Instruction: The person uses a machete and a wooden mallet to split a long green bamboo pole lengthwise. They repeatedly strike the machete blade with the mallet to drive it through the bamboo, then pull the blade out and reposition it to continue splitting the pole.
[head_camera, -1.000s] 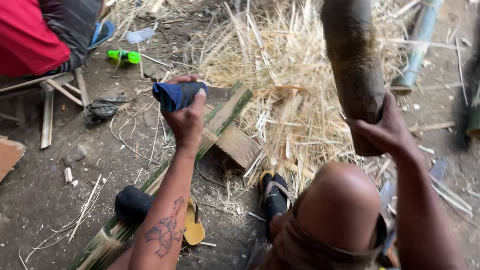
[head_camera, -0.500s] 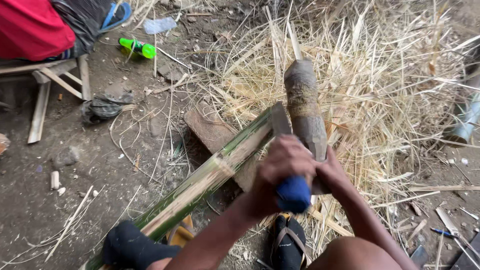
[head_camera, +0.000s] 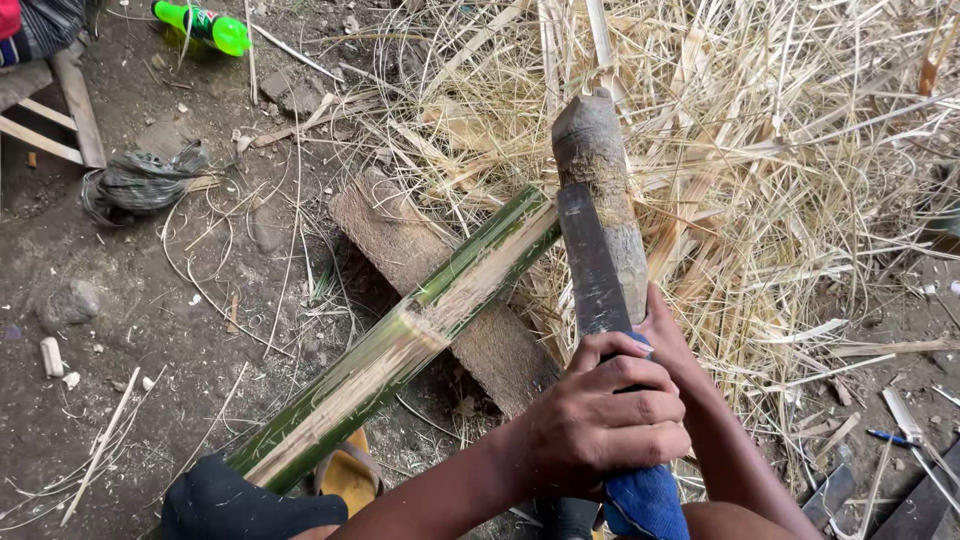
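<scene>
Dirt floor (head_camera: 150, 330), littered with twigs and chips; big heap of dry straw (head_camera: 780, 150) spreads up and to the right of both hands.

Left hand (head_camera: 610, 420): fingers wrapped tight around the blue cloth-wrapped handle (head_camera: 640, 500) of a long dark blade (head_camera: 592, 265). Blade runs straight up and away from that hand, flat against a thick wooden club (head_camera: 600, 170).

Right hand (head_camera: 670, 345): just behind and right of the left one, mostly hidden by it. It sits against the lower end of the club; cannot tell whether its fingers are curled round it or loose.

Split green bamboo pole (head_camera: 410, 335): lies diagonally, left of the left hand, upper end touching the blade's edge, lower end running down-left toward the frame bottom. Pale inner wood shows along its top.

Wooden block (head_camera: 430, 270): under the pole, crossing it, just left of the left hand.

Foot in a dark sock (head_camera: 240, 505) rests on the pole's lower end, down-left of the left hand; yellow sandal (head_camera: 348, 478) just beside it.

Far up-left: green plastic bottle (head_camera: 205, 25), dark rag bundle (head_camera: 140, 180), part of a wooden stool (head_camera: 60, 120). Well apart from both hands.
</scene>
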